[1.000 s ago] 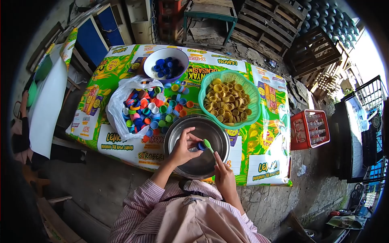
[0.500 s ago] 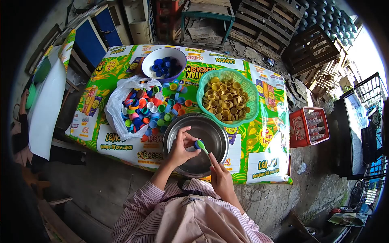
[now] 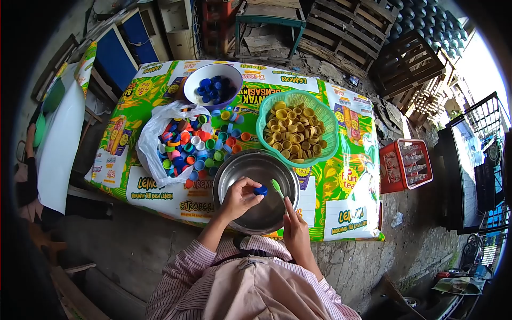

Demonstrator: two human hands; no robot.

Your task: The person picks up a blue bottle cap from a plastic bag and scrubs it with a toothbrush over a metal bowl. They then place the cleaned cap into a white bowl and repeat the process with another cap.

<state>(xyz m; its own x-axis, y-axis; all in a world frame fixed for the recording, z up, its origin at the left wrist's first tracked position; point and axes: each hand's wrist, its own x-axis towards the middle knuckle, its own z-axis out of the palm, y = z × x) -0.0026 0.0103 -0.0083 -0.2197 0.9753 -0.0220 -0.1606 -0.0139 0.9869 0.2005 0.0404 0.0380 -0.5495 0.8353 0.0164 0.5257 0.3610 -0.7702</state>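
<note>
Between the fingertips of my left hand (image 3: 239, 200) is a blue bottle cap (image 3: 261, 190), held above the metal basin (image 3: 221, 172). My right hand (image 3: 295, 228) is closed round the handle of a green toothbrush (image 3: 277, 188). The brush's head points up and left, apart from the cap. Both hands are over the front part of the basin, which has a dull, dark inside. Left of it, mixed coloured caps (image 3: 192, 144) spill from a white plastic bag (image 3: 151, 143).
Behind stands a white bowl (image 3: 232, 73) with blue caps (image 3: 212, 89). A turquoise basket (image 3: 332, 128) of yellowish caps (image 3: 293, 130) is right of it. A red crate of bottles (image 3: 393, 166) stands beyond the table's right edge. At far left, another person's hand (image 3: 30, 140) touches something green.
The toothbrush has come away from the blue cap and moved right. My left hand has turned the cap so its blue outside shows.
</note>
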